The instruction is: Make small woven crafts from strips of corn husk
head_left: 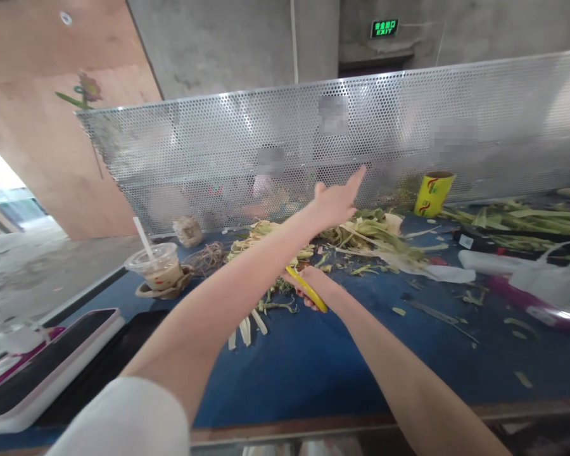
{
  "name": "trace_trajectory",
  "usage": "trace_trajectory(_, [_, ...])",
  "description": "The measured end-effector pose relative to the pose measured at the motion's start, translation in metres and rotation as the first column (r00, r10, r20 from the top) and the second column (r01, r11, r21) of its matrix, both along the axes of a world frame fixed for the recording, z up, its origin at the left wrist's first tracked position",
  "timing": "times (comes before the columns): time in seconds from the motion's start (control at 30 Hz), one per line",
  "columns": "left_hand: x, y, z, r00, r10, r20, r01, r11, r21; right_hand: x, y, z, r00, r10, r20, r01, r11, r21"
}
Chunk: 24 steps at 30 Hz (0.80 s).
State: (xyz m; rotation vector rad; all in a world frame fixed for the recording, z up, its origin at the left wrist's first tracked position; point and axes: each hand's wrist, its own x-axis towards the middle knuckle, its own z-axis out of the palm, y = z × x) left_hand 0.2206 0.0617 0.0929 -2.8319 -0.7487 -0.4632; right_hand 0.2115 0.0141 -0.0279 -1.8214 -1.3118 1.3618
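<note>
Right hand (308, 288) closed on yellow scissors (306, 289) low over the blue table (313, 361); my left hand (335, 202) open, reaching toward the husks (370, 231). Risk: crossed forearm could brush the blades.

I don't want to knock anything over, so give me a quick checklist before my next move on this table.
1. Left hand free, reaching over the plant stalks: ok.
2. Right hand closed on the yellow-handled tool: ok.
3. Tool's blades in sight: cannot tell, hidden by arm.
4. Drink cup upright, apart from both arms: ok.
5. Blue tabletop near you free of cuttings: not ok, cut pieces lie there.
</note>
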Motion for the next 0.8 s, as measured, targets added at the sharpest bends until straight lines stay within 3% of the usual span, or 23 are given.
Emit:
trace_trajectory(0.07, [-0.049, 0.001, 0.012, 0.992, 0.051, 0.117, -0.069, 0.986, 0.152, 0.001, 0.001, 0.001, 1.0, -0.013, 0.014, 0.013, 0.999, -0.04])
trace_trajectory(0.13, [-0.101, 0.003, 0.008, 0.99, 0.056, 0.133, -0.084, 0.974, 0.211, 0.003, 0.0, 0.002, 0.999, -0.015, 0.03, 0.017, 0.999, -0.047])
trace_trajectory(0.2, [-0.15, 0.005, -0.009, 0.991, 0.1, 0.09, -0.118, 0.965, 0.233, 0.004, -0.001, 0.004, 0.998, -0.027, 0.049, 0.029, 0.999, -0.027])
trace_trajectory(0.33, [-0.22, 0.003, -0.067, 0.956, 0.242, -0.168, -0.207, 0.958, 0.199, 0.006, -0.001, 0.007, 0.989, -0.077, 0.128, 0.069, 0.995, 0.069])
trace_trajectory(0.43, [-0.242, -0.001, -0.104, 0.943, 0.218, -0.252, -0.172, 0.966, 0.194, 0.012, -0.003, 0.013, 0.962, -0.145, 0.229, 0.101, 0.976, 0.195])
trace_trajectory(0.53, [-0.25, -0.005, -0.121, 0.956, 0.201, -0.215, -0.151, 0.962, 0.23, 0.028, -0.009, 0.022, 0.891, -0.246, 0.38, 0.125, 0.94, 0.316])
trace_trajectory(0.7, [-0.258, -0.006, -0.109, 0.975, 0.185, -0.121, -0.142, 0.945, 0.295, 0.058, -0.021, 0.03, 0.68, -0.333, 0.653, 0.162, 0.937, 0.309])
trace_trajectory(0.8, [-0.268, -0.006, -0.094, 0.985, 0.174, 0.011, -0.17, 0.94, 0.296, 0.066, -0.024, 0.028, 0.615, -0.307, 0.726, 0.159, 0.95, 0.267])
